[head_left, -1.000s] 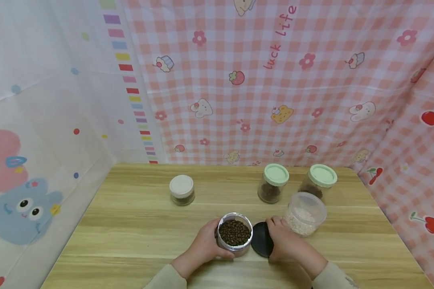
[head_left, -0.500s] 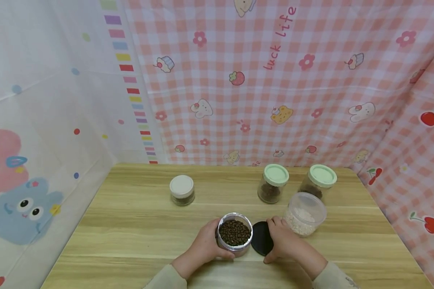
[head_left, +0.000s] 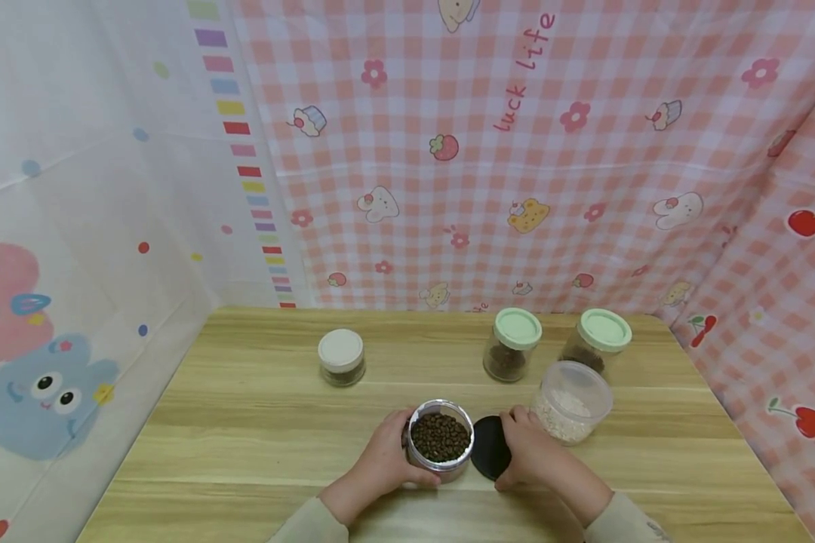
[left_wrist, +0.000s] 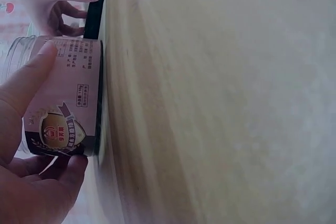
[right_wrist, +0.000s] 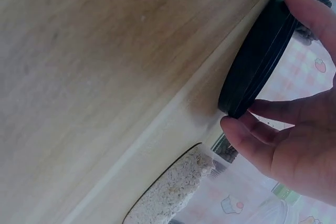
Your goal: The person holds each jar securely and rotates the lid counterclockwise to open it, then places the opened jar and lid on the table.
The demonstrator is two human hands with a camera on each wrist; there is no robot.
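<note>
gripping the open jar (left_wrist: 65, 87) with the left hand (head_left: 387, 456), thumb along the near side and fingers round the far side, likely to keep it from sliding or tipping. standing upright on the table (head_left: 258, 452), mouth uncovered between the hands, with brown grains (head_left: 441, 437) inside in plain sight. pinching the black lid (head_left: 490, 449) by its edge with the right hand (head_left: 530, 452), thumb at the near rim and fingers at the far rim, probably for an even hold across it. keeping lid just beside jar; cannot tell whether fully flat on the wood.

just beyond the right hand, seeing a clear tub (head_left: 584, 426) of white flakes; cannot tell if touching the fingers. farther past that hand, finding two green-lidded jars (head_left: 512, 345), seemingly set back to leave working room. ahead of the left hand, well apart, noting a white-lidded jar (head_left: 342, 358), upright and closed.
</note>
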